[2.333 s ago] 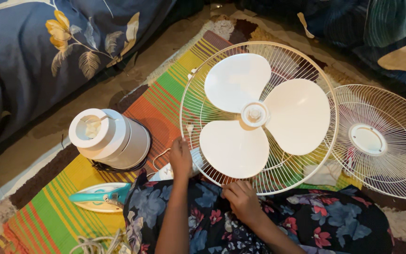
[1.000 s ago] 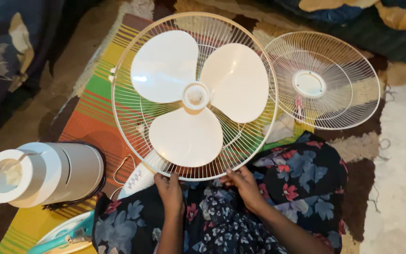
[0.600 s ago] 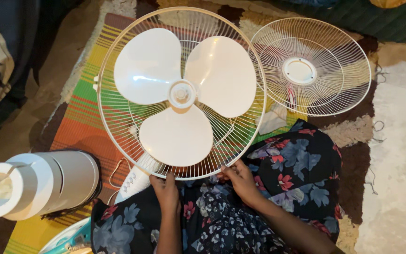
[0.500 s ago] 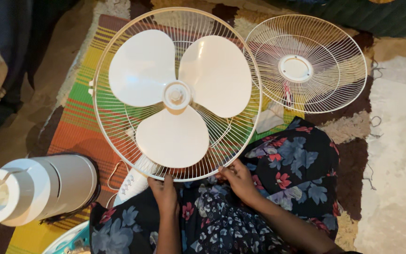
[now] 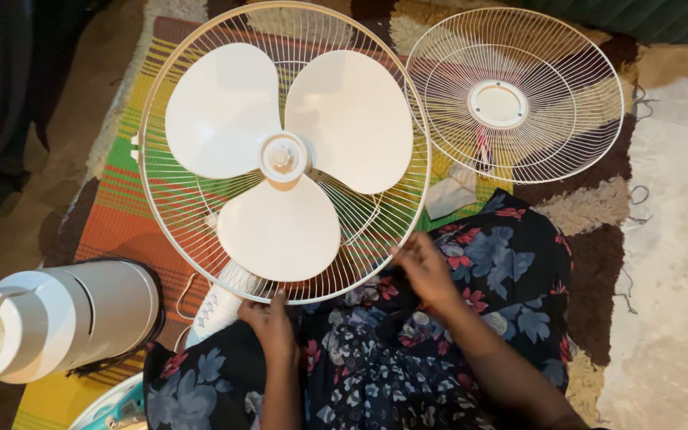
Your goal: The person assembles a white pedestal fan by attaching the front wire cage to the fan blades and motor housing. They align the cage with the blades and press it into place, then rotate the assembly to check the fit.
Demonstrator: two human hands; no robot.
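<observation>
A white fan lies face up on a striped mat, its three blades inside the round wire rear guard. My left hand grips the guard's rim at its near edge. My right hand holds the same rim further right, fingers against the wires. The loose front guard lies flat to the right, touching the fan's rim. The fan's white button panel shows just under the guard, left of my left hand.
A white cylindrical appliance lies on its side at the left. A teal iron peeks in at the bottom left. A white cloth lies between the guards. My floral-clad lap fills the foreground; a pale shaggy rug lies to the right.
The view has swung right and the fan now sits further left in it. My right hand has slid up along the rim to the right; my left hand stays at the near edge.
</observation>
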